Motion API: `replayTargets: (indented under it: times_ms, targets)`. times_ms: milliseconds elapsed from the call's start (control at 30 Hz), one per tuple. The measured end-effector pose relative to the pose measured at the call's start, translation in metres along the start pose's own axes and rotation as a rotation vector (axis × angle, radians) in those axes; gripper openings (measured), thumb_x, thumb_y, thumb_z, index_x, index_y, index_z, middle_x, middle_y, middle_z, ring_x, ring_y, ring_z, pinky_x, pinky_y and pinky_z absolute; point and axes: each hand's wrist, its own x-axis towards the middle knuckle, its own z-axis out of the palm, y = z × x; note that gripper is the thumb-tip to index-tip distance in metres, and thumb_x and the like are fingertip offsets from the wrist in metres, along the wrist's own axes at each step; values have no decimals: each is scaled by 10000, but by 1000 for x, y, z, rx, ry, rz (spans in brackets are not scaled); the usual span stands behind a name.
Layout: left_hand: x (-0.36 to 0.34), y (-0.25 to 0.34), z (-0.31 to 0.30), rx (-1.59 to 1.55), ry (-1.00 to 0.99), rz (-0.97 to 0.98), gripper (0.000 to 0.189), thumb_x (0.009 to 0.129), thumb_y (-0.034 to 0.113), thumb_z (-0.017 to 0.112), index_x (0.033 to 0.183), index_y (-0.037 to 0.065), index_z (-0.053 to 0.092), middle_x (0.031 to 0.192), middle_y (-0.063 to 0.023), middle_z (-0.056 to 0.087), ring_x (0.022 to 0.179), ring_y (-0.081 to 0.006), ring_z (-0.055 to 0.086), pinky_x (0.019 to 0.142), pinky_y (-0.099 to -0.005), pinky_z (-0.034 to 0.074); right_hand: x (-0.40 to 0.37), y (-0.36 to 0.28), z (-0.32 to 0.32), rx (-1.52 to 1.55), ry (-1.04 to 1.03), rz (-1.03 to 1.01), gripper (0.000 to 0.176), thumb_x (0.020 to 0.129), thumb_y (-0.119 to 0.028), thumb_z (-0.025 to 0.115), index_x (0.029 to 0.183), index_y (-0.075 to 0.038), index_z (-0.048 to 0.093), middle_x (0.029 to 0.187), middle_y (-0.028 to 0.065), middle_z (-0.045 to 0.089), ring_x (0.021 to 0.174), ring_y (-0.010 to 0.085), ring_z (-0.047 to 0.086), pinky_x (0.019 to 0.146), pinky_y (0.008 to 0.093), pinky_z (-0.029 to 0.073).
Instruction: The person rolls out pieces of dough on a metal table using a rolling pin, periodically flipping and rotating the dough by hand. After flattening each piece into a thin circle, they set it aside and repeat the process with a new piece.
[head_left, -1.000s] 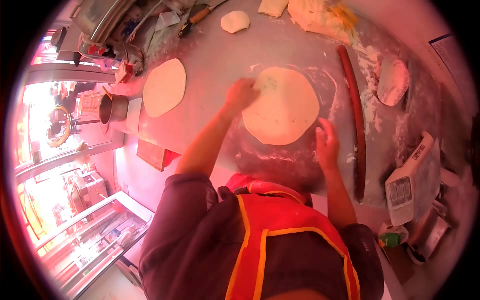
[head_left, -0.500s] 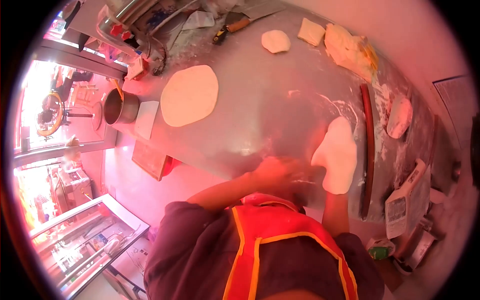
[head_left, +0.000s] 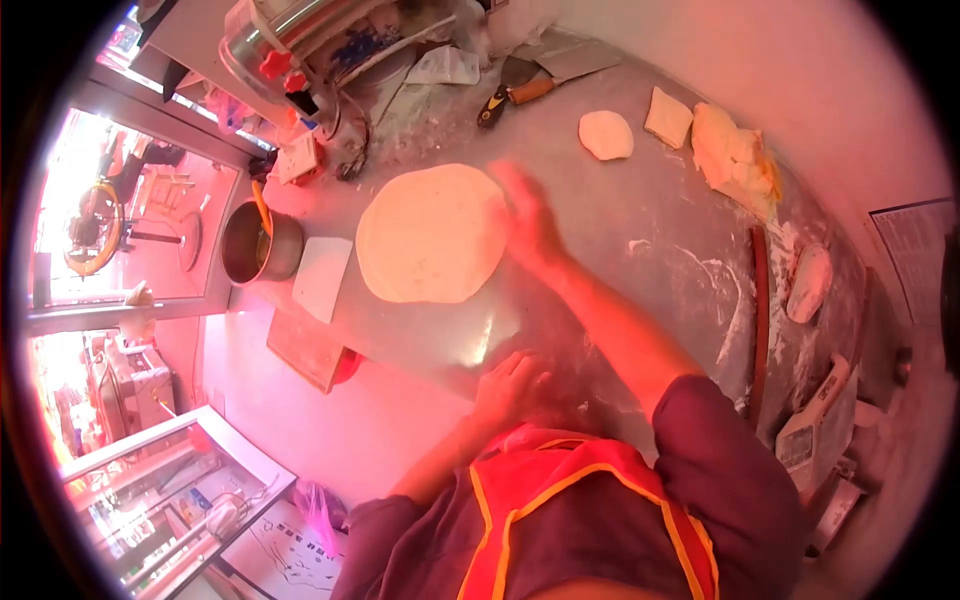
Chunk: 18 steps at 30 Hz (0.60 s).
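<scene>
A large round sheet of dough (head_left: 425,230) lies on the metal worktop, with a second sheet's edge showing along its left side, so two seem stacked. My right hand (head_left: 530,220) is at the right edge of the dough, fingers stretched out and somewhat blurred; they appear to touch or nearly touch it. Close to the table's front edge, my left hand (head_left: 510,385) rests with loosely bent, slightly parted fingers and holds nothing.
Far right on the worktop are a small dough round (head_left: 606,135), a square piece (head_left: 668,118), a dough lump (head_left: 730,150) and a long rolling pin (head_left: 758,330). A scale (head_left: 815,420) stands nearer. Left are a pot (head_left: 262,245) and white board (head_left: 323,278); a scraper (head_left: 530,90) lies behind.
The dough sheet that hung over my right hand and forearm now lies on the left sheet. My right arm has swung left across the table; my left hand has drawn back slightly.
</scene>
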Motion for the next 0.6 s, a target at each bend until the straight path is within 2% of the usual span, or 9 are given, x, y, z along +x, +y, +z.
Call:
replayTargets:
  times_ms: [67,100,167,267,367,433,533,600]
  targets:
    - [2,-5,-2,-73,59,-107,191,875,183,679,1042,116,615,1089,-90,653,946,-318,649,767,-411,539,35,61,-34,-78,351,273,533,896,-189,645,1348,51,495,1417,213,490,1313,329,474,1098,405,368]
    - [-3,-11,0,-83,63,-172,191,878,180,675,1048,116,616,1093,-85,655,954,-318,648,778,-408,537,54,110,-55,-20,508,369,571,857,-207,692,1325,61,506,1351,247,532,1266,326,519,1047,405,417]
    - [-14,-28,8,-93,62,-296,193,883,173,668,1061,118,618,1103,-77,660,971,-319,646,799,-402,534,83,159,-96,-289,650,548,658,788,-270,773,1292,71,524,1282,240,589,1156,306,603,936,406,497]
    - [-14,-21,0,-7,17,-366,182,889,153,661,1064,122,623,1116,-82,660,993,-317,645,805,-401,533,111,180,-116,-215,307,835,791,696,-441,803,1264,57,567,1213,233,638,1134,342,622,969,412,486]
    - [-7,-14,-10,-37,-35,-366,166,901,124,649,1064,103,625,1102,-100,661,994,-318,647,801,-390,530,100,191,-84,-416,340,740,736,656,-400,814,1206,35,592,1148,237,652,1054,363,644,907,409,518]
    - [-2,-15,-7,-74,-19,-299,147,915,107,634,1060,85,624,1082,-112,661,963,-320,652,776,-380,531,94,201,-81,-556,350,672,700,628,-373,821,1167,20,608,1104,239,661,1001,377,658,865,407,540]
    - [10,-6,-4,-66,-18,-210,126,932,90,612,1055,63,622,1052,-125,660,897,-319,659,733,-367,531,46,140,-106,63,477,623,645,649,-265,868,1139,38,579,1036,187,670,955,293,661,758,398,554]
    - [16,2,-1,-42,-30,-153,117,940,85,600,1052,59,621,1037,-130,660,852,-315,662,704,-363,530,9,131,-136,244,492,660,609,673,-218,852,1145,35,563,1047,170,666,951,281,658,765,388,555]
